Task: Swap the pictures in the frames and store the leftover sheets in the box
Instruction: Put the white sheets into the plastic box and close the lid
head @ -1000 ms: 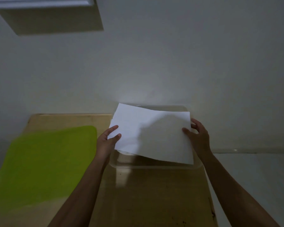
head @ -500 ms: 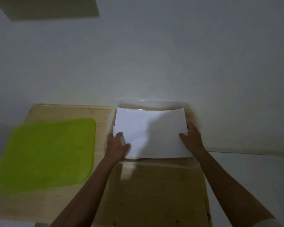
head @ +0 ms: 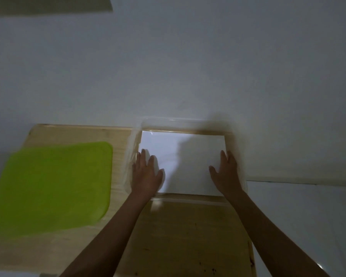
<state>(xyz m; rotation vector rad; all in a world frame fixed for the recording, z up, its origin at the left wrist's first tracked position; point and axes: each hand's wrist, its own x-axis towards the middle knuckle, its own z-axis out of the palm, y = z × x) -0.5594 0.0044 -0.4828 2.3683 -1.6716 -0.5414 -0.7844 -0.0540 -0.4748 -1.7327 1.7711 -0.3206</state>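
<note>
White sheets (head: 190,156) lie flat inside the clear box (head: 188,200), at the far right of the bench (head: 178,236). My left grip (head: 146,174) and right grip (head: 227,174) press flat on the sheets, fingers straight, holding nothing. A green mat (head: 54,184) lies to the left.

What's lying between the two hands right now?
In the head view, the white sheets lie flat inside the clear box, between the left hand and the right hand. Both hands rest on them with straight fingers.
</note>
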